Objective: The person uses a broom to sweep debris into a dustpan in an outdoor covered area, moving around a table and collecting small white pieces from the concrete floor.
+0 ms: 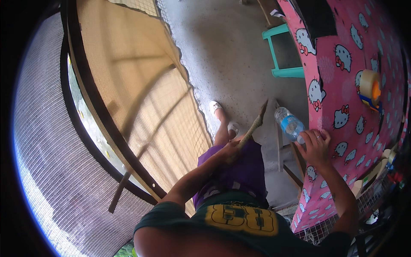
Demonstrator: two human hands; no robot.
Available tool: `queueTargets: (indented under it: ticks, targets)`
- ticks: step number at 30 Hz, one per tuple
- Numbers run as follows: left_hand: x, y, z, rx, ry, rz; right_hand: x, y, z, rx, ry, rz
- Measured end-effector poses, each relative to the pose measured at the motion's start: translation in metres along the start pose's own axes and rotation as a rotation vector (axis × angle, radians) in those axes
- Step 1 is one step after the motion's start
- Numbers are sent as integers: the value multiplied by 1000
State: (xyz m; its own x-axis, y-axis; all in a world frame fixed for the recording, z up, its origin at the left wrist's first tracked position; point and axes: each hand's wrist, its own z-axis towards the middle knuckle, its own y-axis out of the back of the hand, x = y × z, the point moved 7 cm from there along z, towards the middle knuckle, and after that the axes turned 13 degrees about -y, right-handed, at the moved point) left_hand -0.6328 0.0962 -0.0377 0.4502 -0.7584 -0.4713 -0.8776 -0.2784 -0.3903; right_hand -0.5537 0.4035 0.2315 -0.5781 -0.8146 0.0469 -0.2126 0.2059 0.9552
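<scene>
My left hand (pixel 231 150) is closed around a rough wooden stick (pixel 253 127) in front of my purple shorts. The stick's darker, tapered end points up and away from me. At the near edge of the pink table (pixel 327 109), my right hand (pixel 315 146) has its thumb and fingers at the cap of a clear plastic bottle (pixel 290 123) with a blue label. The bottle tilts out past the table edge, above the floor. Whether liquid is in it, I cannot tell.
A tape dispenser with a roll of tape (pixel 370 88) sits on the patterned table cover. Beyond the bottle stands a turquoise stool (pixel 287 72) on the concrete floor (pixel 222 55). A tan mesh screen (pixel 128 64) with a dark frame runs along my left.
</scene>
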Motion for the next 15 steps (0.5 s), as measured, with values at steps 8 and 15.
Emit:
queueTargets:
  ticks: [8,15]
  targets:
    - [-104,238,71,12,74,371,3,6,5,-32,25,0]
    - [-251,326,80,-421,-293,1032,5,7,8,-79,29,25]
